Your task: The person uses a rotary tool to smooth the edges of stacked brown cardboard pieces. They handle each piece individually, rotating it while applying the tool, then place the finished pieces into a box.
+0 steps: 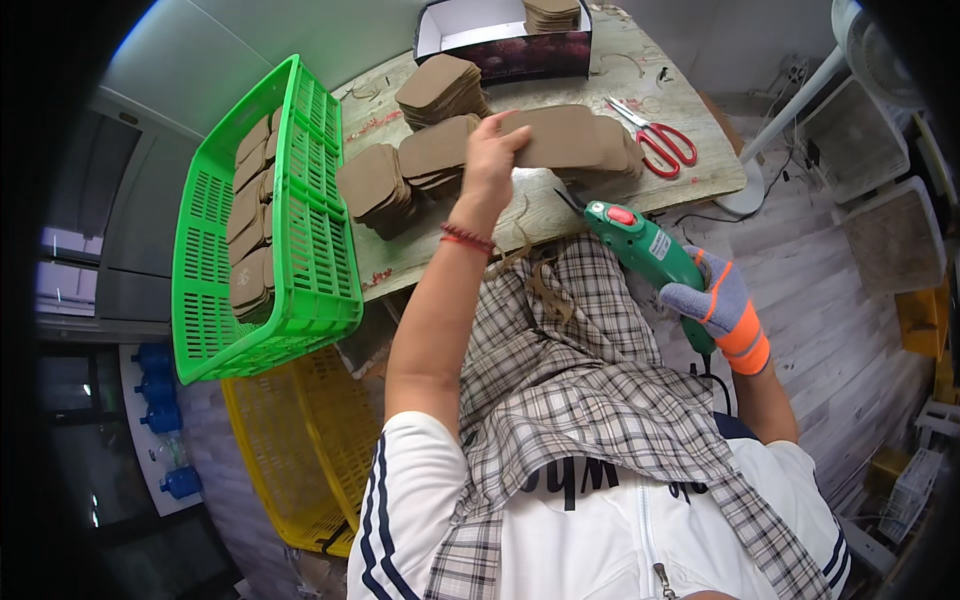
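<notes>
My bare left hand (490, 160) grips the left end of a brown flat pad (560, 137) with rounded corners, its thumb over the top face. More such pads (615, 150) show just right of it, overlapping. In an orange-and-grey work glove, my right hand (715, 300) is closed round a green corded electric hand cutter (640, 240) with a red switch. The tool's thin dark blade (568, 200) points up and left, beside the table's near edge and apart from the pads. Stacks of similar brown pads (435, 150) stand left of my left hand.
A green crate (285, 250) with brown pads stands at the table's left, above a yellow crate (290, 440). Red-handled scissors (665, 148) lie on the wooden table (690, 110). An open box (500, 55) sits at the back. A fan (790, 110) stands to the right.
</notes>
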`<state>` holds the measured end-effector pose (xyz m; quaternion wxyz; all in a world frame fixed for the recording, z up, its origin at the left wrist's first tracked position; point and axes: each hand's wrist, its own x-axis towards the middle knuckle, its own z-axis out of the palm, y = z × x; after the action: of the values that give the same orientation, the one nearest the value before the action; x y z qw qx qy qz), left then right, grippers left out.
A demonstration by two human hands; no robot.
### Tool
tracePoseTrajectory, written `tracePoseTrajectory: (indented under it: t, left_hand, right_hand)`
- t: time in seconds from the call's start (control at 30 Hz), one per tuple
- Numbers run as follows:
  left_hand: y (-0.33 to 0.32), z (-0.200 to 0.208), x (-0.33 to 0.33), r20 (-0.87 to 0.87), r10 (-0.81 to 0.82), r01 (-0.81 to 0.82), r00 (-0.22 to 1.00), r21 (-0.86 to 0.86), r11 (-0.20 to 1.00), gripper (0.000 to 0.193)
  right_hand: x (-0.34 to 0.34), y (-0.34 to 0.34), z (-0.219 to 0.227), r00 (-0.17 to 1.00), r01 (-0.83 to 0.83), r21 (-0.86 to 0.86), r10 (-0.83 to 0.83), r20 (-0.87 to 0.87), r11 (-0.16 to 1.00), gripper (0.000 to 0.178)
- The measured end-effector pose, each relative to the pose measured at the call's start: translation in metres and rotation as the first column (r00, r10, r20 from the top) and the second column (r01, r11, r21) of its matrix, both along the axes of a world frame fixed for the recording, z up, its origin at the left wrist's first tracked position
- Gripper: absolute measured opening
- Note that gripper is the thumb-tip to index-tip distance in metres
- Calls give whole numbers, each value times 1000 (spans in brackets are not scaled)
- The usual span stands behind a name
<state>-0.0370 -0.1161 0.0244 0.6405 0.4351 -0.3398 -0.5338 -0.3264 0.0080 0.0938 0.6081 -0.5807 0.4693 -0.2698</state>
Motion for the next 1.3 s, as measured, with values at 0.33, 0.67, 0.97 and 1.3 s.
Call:
tracePoseTrajectory:
  t: [0.33, 0.67, 0.97, 1.3]
  left_hand:
    - [-10, -5, 143, 962, -39, -149, -269, -2, 989, 38]
    - [4, 26, 148, 973, 194, -30, -123, -199, 980, 34]
    - [86, 24, 53, -397, 297, -387, 869, -171, 906, 31]
    - [88, 5, -13, -680, 149, -351, 718, -169, 921, 41]
  right_hand:
    - [2, -2, -14, 999, -4, 59, 2, 32, 998, 42]
    - [11, -6, -22, 999, 34, 6, -34, 27, 999, 40]
    - [35, -16, -23, 998, 30, -142, -39, -58, 989, 38]
    - [47, -13, -17, 998, 54, -100, -57, -26, 993, 35]
